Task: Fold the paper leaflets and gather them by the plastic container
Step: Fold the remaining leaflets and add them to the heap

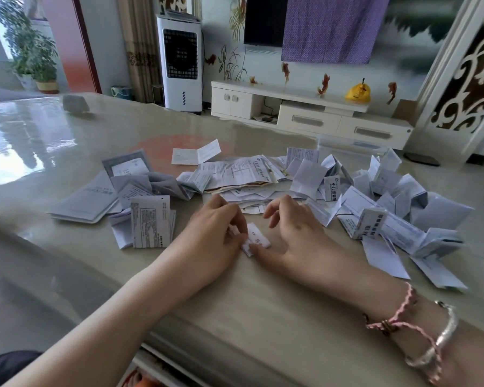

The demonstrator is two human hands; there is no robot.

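A small folded leaflet [259, 238] lies on the table between my hands. My left hand [214, 233] pinches its left edge with curled fingertips. My right hand [294, 233] rests its thumb on the leaflet's near corner, while its fingers hover loosely bent above the paper. Loose printed leaflets lie in a left group [148, 219], a middle pile [241, 173] and a big right heap [389, 208]. A clear plastic container [347, 145] stands beyond the heap at the table's far edge.
The glossy beige table [249, 297] stretches toward me, its near edge by my forearms. A booklet [84, 202] lies at the far left of the papers. One half-open leaflet [196, 153] sits apart behind the middle pile. A small grey object [74, 103] stands at the far left.
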